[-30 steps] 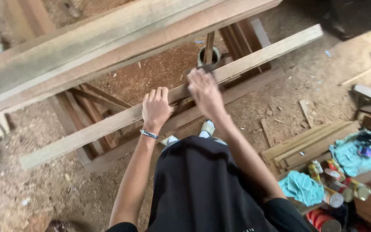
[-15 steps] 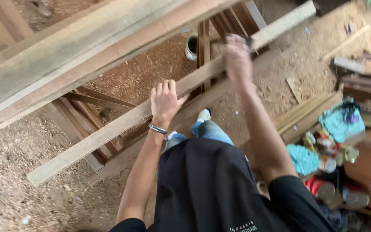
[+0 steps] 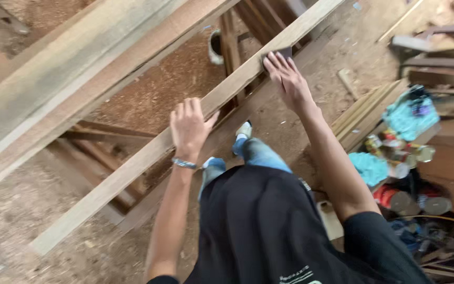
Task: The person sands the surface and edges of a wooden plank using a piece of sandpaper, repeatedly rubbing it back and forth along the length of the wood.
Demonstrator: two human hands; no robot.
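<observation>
Change: right hand (image 3: 289,79) is sliding farther up the plank (image 3: 185,131) than half a second ago, while the left hand (image 3: 189,126) is staying on the same stretch of wood.
Left hand: is lying palm down on the plank's top face, fingers spread flat, a beaded bracelet (image 3: 185,163) at the wrist; the grip is open, pressing rather than closing.
Right hand: is pressing a dark sanding pad (image 3: 284,52) onto the wood; fingers are lying nearly flat over the pad, holding it down.
Plank: is running slantwise from lower left to upper right, resting across a wooden frame (image 3: 232,52) above a sawdust-covered floor (image 3: 43,210).
Handling: is looking long, stiff and fairly heavy, with a rough, dry face; likely best held by both long edges near the middle, since one end alone would tip.
Nearby: paint cans (image 3: 395,200) and blue rags (image 3: 369,168) are lying at the right.
</observation>
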